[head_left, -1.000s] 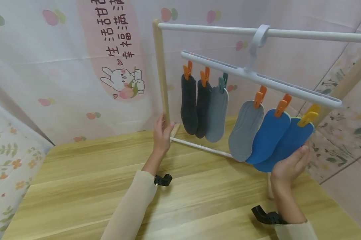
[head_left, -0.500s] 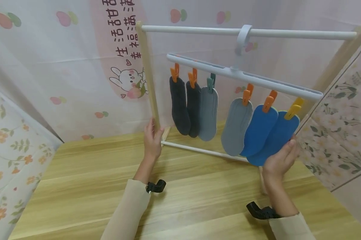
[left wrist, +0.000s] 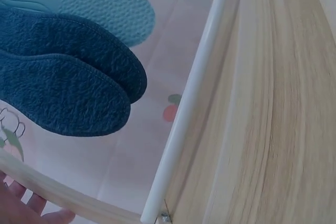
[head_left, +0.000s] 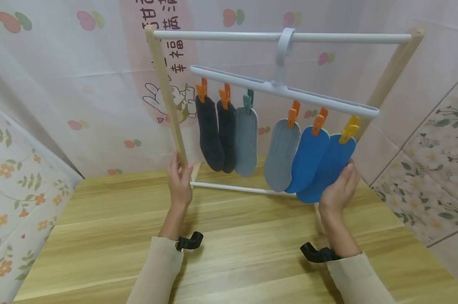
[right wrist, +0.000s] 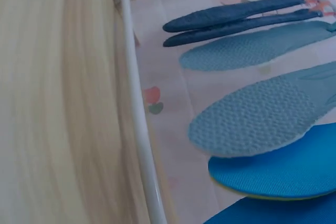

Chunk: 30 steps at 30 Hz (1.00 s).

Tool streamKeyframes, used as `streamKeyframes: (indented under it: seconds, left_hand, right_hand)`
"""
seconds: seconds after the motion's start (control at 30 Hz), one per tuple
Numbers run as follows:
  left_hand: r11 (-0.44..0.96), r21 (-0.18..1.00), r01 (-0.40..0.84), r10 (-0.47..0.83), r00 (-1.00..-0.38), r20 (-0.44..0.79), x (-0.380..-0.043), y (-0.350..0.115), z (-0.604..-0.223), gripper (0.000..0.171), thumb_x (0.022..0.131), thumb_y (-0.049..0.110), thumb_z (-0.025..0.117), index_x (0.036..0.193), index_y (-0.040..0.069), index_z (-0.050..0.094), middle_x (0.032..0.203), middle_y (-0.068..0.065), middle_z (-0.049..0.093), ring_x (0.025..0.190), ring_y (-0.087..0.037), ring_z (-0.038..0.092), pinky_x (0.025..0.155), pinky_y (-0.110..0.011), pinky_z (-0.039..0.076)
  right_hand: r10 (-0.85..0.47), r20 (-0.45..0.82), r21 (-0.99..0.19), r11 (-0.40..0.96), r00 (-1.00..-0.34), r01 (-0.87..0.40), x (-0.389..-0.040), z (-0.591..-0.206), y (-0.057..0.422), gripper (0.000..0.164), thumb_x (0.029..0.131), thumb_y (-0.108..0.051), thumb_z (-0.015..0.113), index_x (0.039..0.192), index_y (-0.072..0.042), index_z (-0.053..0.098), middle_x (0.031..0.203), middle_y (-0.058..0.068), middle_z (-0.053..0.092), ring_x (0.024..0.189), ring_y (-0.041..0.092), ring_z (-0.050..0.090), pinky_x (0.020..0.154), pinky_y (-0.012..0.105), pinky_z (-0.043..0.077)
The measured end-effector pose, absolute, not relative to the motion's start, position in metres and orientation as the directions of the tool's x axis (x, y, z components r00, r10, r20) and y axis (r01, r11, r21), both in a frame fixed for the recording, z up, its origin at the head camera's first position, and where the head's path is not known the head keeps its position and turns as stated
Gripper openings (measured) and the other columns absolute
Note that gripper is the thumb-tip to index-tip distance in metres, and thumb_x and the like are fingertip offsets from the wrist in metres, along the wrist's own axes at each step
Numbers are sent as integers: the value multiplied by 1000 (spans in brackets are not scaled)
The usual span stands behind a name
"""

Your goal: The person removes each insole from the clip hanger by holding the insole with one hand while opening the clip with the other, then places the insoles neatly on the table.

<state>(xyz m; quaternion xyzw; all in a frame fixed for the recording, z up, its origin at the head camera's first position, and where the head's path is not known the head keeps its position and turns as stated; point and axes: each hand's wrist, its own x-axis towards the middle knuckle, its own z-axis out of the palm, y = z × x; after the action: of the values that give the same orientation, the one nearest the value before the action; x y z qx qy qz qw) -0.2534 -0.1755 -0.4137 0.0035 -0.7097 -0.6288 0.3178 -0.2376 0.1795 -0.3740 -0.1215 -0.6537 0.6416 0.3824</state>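
Note:
A small drying rack has wooden side posts and a white top bar [head_left: 221,36]. My left hand [head_left: 180,181] grips the lower part of its left post [head_left: 166,93]; fingers of this hand [left wrist: 21,205] also show at the post in the left wrist view. On the right, my right hand [head_left: 337,192] holds the lower right post [head_left: 390,76], partly hidden behind a blue insole [head_left: 328,173]. From the top bar hangs a tilted white clip hanger [head_left: 309,96]. Its orange, green and yellow pegs hold two dark fuzzy insoles [head_left: 210,139], two grey insoles [head_left: 282,156] and two blue ones.
The rack stands on a wood-grain table [head_left: 111,245]. Behind it hangs a printed curtain [head_left: 80,55] with a cartoon rabbit, and flowered cloths [head_left: 442,169] flank both sides. A white lower bar [head_left: 233,186] runs close to the tabletop.
Both hands and the rack with its hanging insoles have moved left across the table, and the whole right post has come into view. The curtain print has shifted slightly right in view.

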Motion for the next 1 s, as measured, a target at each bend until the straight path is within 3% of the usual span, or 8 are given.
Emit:
streamKeyframes:
  seconds: [0.17, 0.3, 0.6, 0.83, 1.0]
  left_hand:
    - [198, 901, 387, -432, -790, 435, -249, -182, -415, 66, 98, 22, 54, 157, 1, 32, 144, -28, 38, 134, -41, 44, 116, -58, 38]
    - [188, 897, 400, -445, -779, 441, -250, -186, -413, 64, 99, 20, 53, 156, 1, 33, 144, -28, 38, 133, -40, 44, 114, -57, 39]
    - [225, 871, 437, -561, -673, 482, -252, -202, -410, 57, 99, 19, 50, 150, -5, 42, 135, -31, 45, 126, -39, 49, 110, -55, 43]
    - [277, 855, 439, -618, -600, 508, -251, -213, -410, 57, 97, 21, 50, 147, -5, 47, 133, -32, 48, 121, -40, 50, 106, -46, 39]
    - [279, 857, 434, -662, -559, 499, -239, -209, -396, 57, 95, 17, 47, 144, -13, 46, 131, -38, 46, 119, -41, 47, 106, -45, 34]
  right_hand:
    - [624, 334, -917, 40, -706, -398, -249, -374, 171, 43, 111, -38, 29, 139, -24, 59, 133, -5, 50, 133, 14, 41, 112, 32, 33]
    - [620, 352, -903, 28, -701, -429, -260, -371, 166, 44, 111, -36, 30, 136, -20, 62, 128, -5, 54, 128, 13, 44, 110, 32, 35]
    - [525, 443, -842, -35, -727, -539, -291, -372, 148, 44, 111, -30, 31, 132, -15, 66, 127, 2, 63, 127, 21, 54, 110, 36, 42]
    - [487, 472, -833, -27, -735, -553, -304, -375, 134, 42, 109, -27, 36, 134, -11, 66, 125, -1, 65, 125, 17, 53, 109, 33, 40]
    - [412, 486, -826, -71, -771, -559, -310, -374, 127, 42, 107, -31, 39, 129, -10, 67, 124, 3, 67, 122, 21, 57, 109, 38, 42]
